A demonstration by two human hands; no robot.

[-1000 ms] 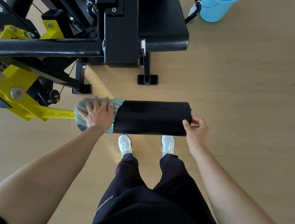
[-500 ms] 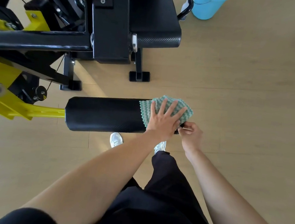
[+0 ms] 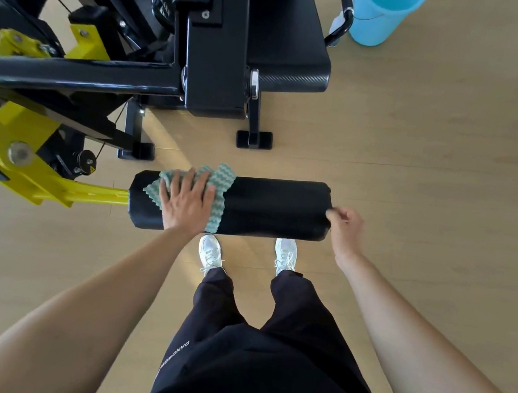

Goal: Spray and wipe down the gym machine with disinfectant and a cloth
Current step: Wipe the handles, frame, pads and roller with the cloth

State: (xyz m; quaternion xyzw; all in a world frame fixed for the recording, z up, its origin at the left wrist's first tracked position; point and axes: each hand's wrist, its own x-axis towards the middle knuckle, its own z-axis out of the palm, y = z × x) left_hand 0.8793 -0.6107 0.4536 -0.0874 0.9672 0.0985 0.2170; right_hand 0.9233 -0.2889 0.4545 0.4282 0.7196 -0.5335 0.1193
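The cloth, green with a white zigzag, lies on top of the black pad near its left end, bunched at the far edge. The left hand presses it flat, fingers straight and slightly apart. Half a second ago the cloth and that hand were at the pad's right end, touching the right hand; now they are well apart. The right hand stays at the right end, fingers curled on the pad's rim.

Much of the cloth is hidden under the palm. The right fingertips are blurred, so how far they wrap the end cannot be told. A pale object behind the handle by the bucket is too small to make out.

The pad sits on a yellow arm of the machine, whose black frame and seat run off the top edge. The blue bucket stands just beside the seat on a light wood floor. White shoes stand under the pad's near side.
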